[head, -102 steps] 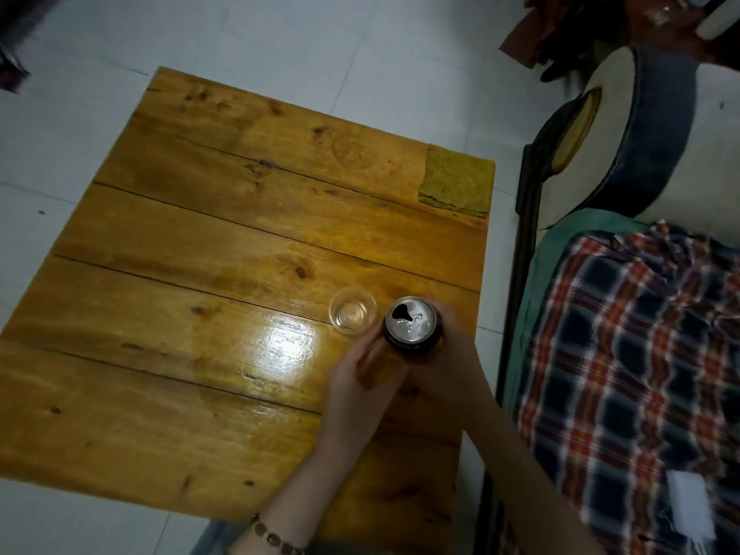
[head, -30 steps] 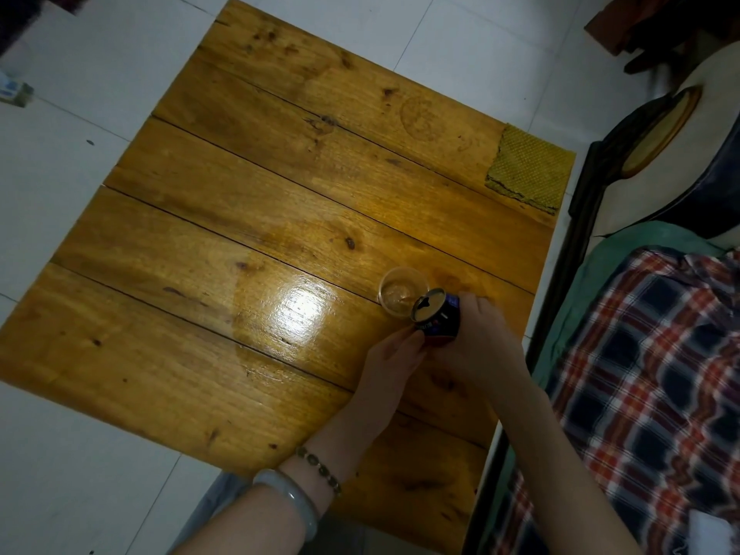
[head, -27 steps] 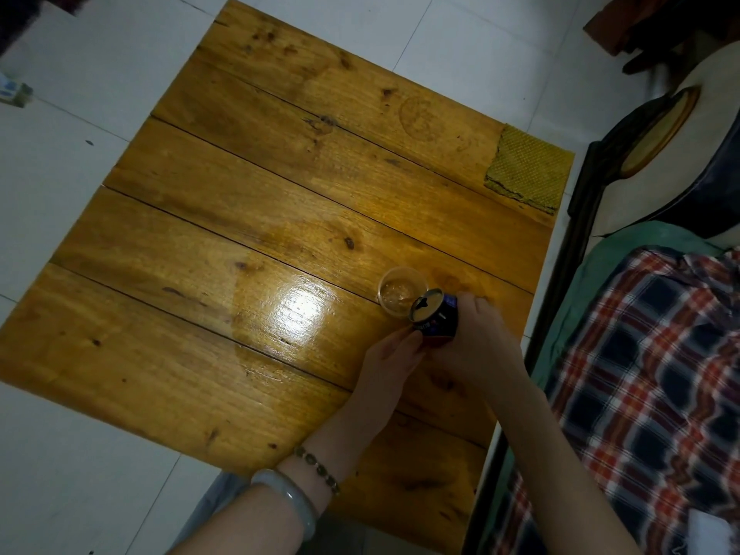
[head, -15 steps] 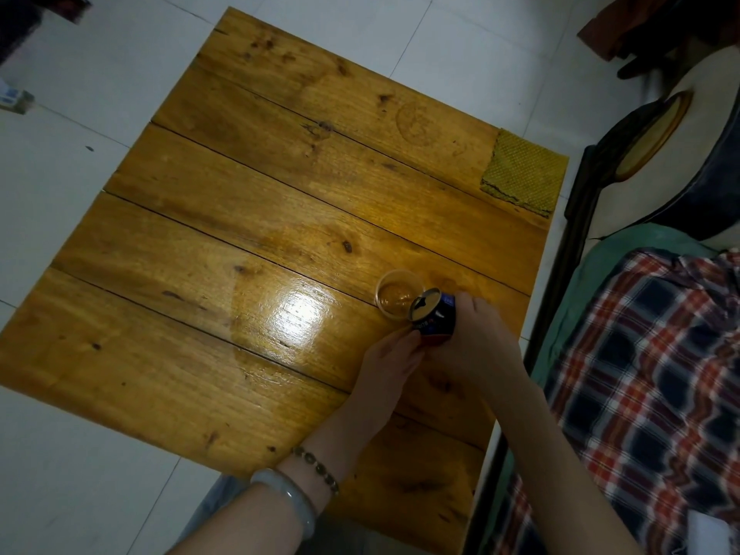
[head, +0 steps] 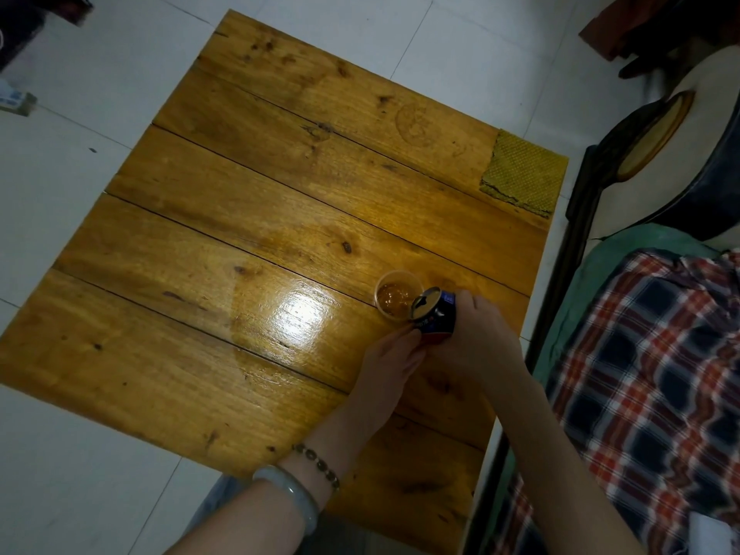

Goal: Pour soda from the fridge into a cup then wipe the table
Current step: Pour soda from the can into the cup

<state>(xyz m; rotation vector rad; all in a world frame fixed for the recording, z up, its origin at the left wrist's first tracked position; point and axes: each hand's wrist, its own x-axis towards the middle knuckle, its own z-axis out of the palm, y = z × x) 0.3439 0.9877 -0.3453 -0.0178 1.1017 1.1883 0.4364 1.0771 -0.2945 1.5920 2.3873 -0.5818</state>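
Head view gives you one soda can (head: 434,319), one clear cup (head: 397,293) and one yellow cloth (head: 520,175) on the wooden table (head: 248,242). Your right hand (head: 478,338) wraps its curled fingers round the can, which tilts with its open top over the cup's rim. That hand hides most of the can's body, and the print on the blue side is too small to read.

The cup stands near the table's right edge and holds amber liquid. The can covers its near right side.

Your left hand (head: 390,364) reaches in from below with its fingers lying close together, the tips at the cup's foot just under the can. Whether they pinch the cup or only touch it, you cannot tell from here.

The cloth lies flat on the far right corner, well apart from the cup. Two bracelets sit on your left wrist: a pale bangle (head: 292,492) and a beaded string (head: 318,463). Plaid fabric (head: 656,374) on the right is cut off by the frame edge.
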